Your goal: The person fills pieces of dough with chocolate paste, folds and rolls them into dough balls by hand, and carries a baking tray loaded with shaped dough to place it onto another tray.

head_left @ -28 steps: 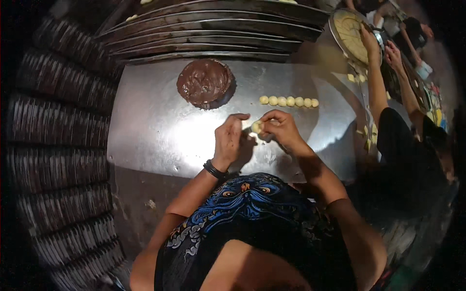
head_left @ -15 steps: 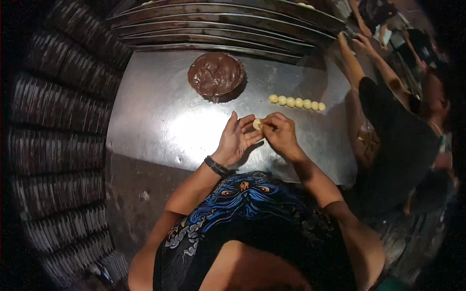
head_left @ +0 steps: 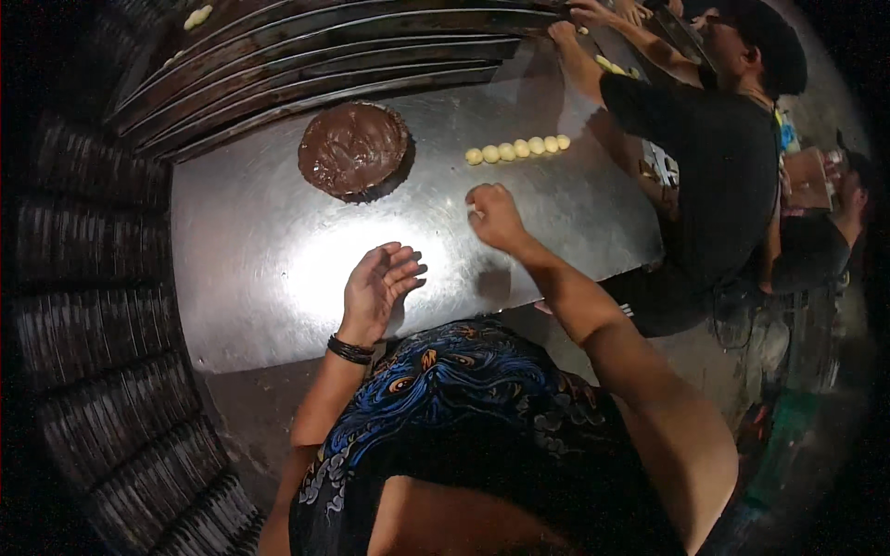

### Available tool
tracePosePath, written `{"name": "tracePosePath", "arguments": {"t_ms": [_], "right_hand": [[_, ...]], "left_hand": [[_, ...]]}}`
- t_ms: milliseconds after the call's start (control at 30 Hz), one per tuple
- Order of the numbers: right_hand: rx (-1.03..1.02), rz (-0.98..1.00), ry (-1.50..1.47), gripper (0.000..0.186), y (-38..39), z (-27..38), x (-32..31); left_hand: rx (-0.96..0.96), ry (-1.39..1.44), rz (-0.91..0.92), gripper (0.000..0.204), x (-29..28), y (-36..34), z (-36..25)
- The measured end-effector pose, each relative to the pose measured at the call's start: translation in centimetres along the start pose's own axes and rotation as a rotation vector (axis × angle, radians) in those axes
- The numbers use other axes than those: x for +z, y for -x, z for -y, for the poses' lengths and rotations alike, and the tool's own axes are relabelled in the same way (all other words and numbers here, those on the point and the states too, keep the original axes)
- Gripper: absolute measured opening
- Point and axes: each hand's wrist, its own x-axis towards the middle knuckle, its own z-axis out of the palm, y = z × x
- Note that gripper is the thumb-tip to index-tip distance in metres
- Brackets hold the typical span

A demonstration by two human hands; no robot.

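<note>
My left hand [head_left: 375, 285] is raised over the near part of the metal table, palm up with fingers loosely bent and apart, and nothing lies in it. Farther forward and to the right, my right hand [head_left: 496, 216] is closed, its fingers curled to the thumb. What it holds, if anything, is mostly hidden by the fingers. Just beyond it, a straight row of pale yellow dough balls [head_left: 506, 151] lies on the table, touching side by side. To the left of that row stands a round mound of smooth brown chocolate-like filling [head_left: 352, 151].
The shiny metal table [head_left: 232, 250] carries a stack of dark trays [head_left: 324, 74] along its far edge. Racks of dark trays [head_left: 107, 324] line the left side. A co-worker in black [head_left: 695, 157] stands close at the right end, hands near more dough pieces [head_left: 610, 66].
My hands have separated. The pale dough piece pinched between them is no longer visible; my right hand moved forward near the row, my left drew back. The whole view has shifted and turned.
</note>
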Motion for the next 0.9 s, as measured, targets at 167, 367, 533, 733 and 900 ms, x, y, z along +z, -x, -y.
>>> {"name": "tracePosePath", "arguments": {"t_ms": [167, 367, 533, 733, 900], "right_hand": [[-0.357, 0.074, 0.209, 0.018, 5.7, -4.2, -2.0], [-0.079, -0.148, 0.282, 0.007, 2.1, -4.6, -0.8], [-0.517, 0.081, 0.176, 0.009, 4.8, -5.7, -4.2], [-0.143, 0.165, 0.092, 0.022, 3.6, -3.9, -4.2], [0.236, 0.542, -0.405, 0.024, 1.3, -7.6, -9.0]], "left_hand": [[0.068, 0.028, -0.017, 0.030, -1.5, 1.1, -1.1], [0.120, -0.020, -0.111, 0.025, 0.3, 0.3, -0.5], [0.250, -0.146, -0.112, 0.024, 3.7, -3.0, 1.3], [0.527, -0.636, -0.409, 0.017, 1.5, -6.8, 6.2], [0.895, -1.188, -0.564, 0.014, 1.7, -6.8, 8.8]]}}
